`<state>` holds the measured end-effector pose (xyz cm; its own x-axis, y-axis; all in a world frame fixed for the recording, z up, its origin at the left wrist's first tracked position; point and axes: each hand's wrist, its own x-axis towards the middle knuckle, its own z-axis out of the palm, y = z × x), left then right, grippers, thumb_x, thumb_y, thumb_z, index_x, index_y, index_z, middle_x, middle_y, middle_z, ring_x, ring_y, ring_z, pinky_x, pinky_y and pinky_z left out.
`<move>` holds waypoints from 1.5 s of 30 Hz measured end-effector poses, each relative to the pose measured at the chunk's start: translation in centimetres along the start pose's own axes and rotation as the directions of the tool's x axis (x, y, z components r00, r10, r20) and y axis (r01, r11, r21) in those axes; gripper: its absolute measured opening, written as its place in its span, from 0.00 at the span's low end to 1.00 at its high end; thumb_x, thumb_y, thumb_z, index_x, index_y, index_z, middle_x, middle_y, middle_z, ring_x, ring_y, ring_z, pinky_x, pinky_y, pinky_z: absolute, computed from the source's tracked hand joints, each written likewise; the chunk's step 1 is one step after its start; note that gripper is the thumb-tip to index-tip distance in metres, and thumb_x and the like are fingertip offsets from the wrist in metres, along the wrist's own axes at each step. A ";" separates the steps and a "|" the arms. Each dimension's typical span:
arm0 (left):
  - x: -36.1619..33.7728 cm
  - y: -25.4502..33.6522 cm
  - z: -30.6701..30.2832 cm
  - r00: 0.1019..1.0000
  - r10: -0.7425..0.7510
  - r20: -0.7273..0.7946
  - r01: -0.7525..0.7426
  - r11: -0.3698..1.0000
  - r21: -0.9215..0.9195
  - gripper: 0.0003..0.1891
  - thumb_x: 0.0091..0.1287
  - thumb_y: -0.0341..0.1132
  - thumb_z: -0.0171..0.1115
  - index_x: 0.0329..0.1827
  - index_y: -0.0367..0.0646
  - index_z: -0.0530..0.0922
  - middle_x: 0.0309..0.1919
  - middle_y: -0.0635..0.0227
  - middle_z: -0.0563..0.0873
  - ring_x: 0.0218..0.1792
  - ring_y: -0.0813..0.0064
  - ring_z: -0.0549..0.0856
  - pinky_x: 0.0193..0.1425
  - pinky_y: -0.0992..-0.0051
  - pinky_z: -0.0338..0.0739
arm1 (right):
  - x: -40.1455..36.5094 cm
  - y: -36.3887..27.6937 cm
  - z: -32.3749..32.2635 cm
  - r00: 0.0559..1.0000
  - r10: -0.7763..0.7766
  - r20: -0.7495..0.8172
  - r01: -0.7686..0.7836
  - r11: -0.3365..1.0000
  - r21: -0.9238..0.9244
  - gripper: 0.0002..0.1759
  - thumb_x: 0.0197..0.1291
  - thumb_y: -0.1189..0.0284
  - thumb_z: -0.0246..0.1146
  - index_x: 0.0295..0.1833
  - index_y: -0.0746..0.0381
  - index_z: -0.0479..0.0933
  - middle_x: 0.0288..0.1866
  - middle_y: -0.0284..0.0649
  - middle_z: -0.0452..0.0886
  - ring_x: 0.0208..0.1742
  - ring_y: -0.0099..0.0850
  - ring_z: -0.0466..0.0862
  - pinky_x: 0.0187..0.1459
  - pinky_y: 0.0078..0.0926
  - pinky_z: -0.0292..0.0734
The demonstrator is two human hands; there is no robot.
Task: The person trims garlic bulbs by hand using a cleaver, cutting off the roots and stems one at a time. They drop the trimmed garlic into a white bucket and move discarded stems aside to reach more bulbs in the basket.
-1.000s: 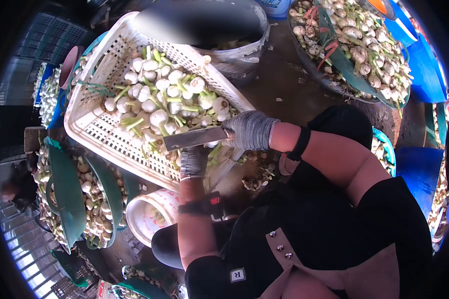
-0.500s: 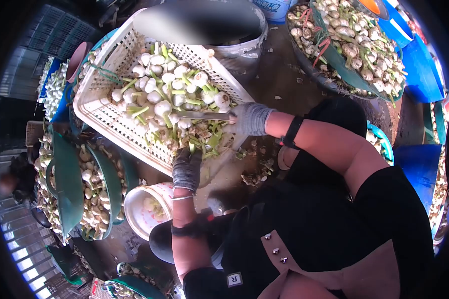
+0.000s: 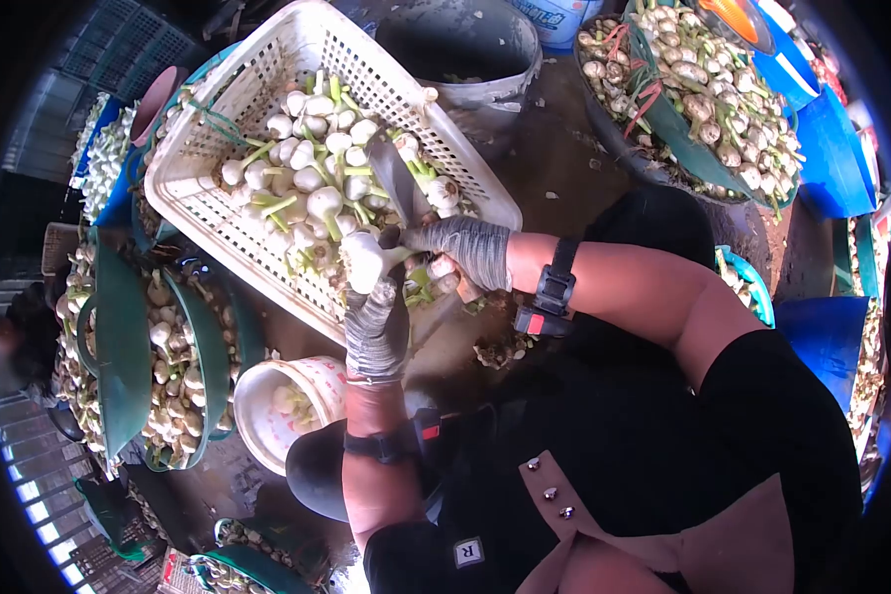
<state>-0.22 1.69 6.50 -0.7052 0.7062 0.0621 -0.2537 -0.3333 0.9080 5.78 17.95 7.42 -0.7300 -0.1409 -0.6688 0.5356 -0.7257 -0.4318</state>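
Note:
My left hand (image 3: 377, 327), in a grey glove, grips a white garlic bulb (image 3: 364, 260) at the near edge of a white plastic basket (image 3: 200, 212). My right hand (image 3: 464, 250), also gloved, holds a knife (image 3: 394, 181) whose flat blade points up over the basket, right beside the bulb. The basket is tilted and holds several trimmed garlic bulbs with green stems (image 3: 312, 168).
A white bucket (image 3: 292, 404) with a few bulbs stands below my left hand. Green tubs of garlic (image 3: 173, 366) lie at the left, a dark basin of garlic (image 3: 703, 94) at the upper right, and a grey bucket (image 3: 470, 59) behind the basket. Blue containers (image 3: 834, 148) line the right.
My left hand picked a garlic bulb from the basket's edge and raised it. The knife swung from lying flat across the basket to pointing up beside the bulb.

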 end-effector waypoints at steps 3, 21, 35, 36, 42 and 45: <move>-0.1 -2.1 -2.6 1.000 -0.014 -0.020 0.010 0.983 -0.182 0.28 0.60 0.39 0.69 0.61 0.40 0.72 0.54 0.69 0.78 0.56 0.74 0.75 0.65 0.70 0.66 | 1.3 0.5 -1.2 0.996 -0.090 -0.015 0.078 0.929 -0.362 0.12 0.61 0.57 0.65 0.41 0.53 0.75 0.25 0.27 0.76 0.17 0.17 0.68 0.16 0.26 0.56; -2.5 -7.4 -10.4 0.954 0.159 0.255 -0.222 -0.200 0.954 0.21 0.70 0.42 0.56 0.61 0.40 0.72 0.56 0.60 0.79 0.60 0.60 0.75 0.67 0.60 0.64 | -0.7 2.2 -1.7 0.444 -0.668 0.597 0.428 -0.428 -0.796 0.09 0.49 0.69 0.60 0.37 0.57 0.76 0.26 0.43 0.80 0.31 0.46 0.82 0.34 0.41 0.77; -1.1 -1.4 -2.1 0.930 0.366 0.037 -0.151 0.288 0.946 0.26 0.57 0.30 0.65 0.58 0.37 0.66 0.45 0.62 0.77 0.48 0.67 0.78 0.55 0.68 0.72 | -2.3 0.8 -1.8 0.651 -0.689 0.318 0.183 -0.264 -0.947 0.11 0.52 0.64 0.62 0.38 0.58 0.78 0.27 0.46 0.81 0.31 0.47 0.83 0.36 0.42 0.77; -1.4 -2.3 -3.0 0.945 0.309 0.106 -0.171 0.191 0.966 0.24 0.58 0.32 0.64 0.57 0.38 0.67 0.45 0.62 0.77 0.48 0.67 0.78 0.55 0.68 0.72 | -3.5 1.0 -0.6 0.688 -0.613 0.387 0.253 -0.297 -0.921 0.10 0.51 0.64 0.62 0.38 0.57 0.78 0.27 0.46 0.81 0.31 0.47 0.83 0.36 0.41 0.78; -3.6 -9.5 -9.9 0.957 0.215 0.196 -0.183 -0.078 0.980 0.17 0.66 0.43 0.58 0.52 0.42 0.77 0.45 0.65 0.81 0.49 0.66 0.79 0.56 0.65 0.70 | -1.5 2.9 -3.4 0.524 -0.630 0.573 0.439 -0.377 -0.816 0.10 0.49 0.67 0.61 0.38 0.58 0.78 0.27 0.45 0.82 0.31 0.46 0.83 0.36 0.41 0.78; -1.9 -2.9 -3.9 0.944 0.084 0.319 -0.265 -0.383 0.885 0.20 0.65 0.42 0.61 0.55 0.40 0.75 0.46 0.63 0.82 0.46 0.66 0.81 0.51 0.67 0.74 | -0.3 2.7 -4.9 0.569 -0.623 0.537 0.371 -0.388 -0.844 0.13 0.48 0.67 0.62 0.41 0.58 0.78 0.26 0.45 0.81 0.31 0.46 0.83 0.34 0.42 0.78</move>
<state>-0.73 -1.19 2.13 -0.4756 0.8381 0.2672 0.8700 0.4930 0.0020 9.55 19.30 3.54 -0.9770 0.0107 0.2132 -0.1203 0.7974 -0.5913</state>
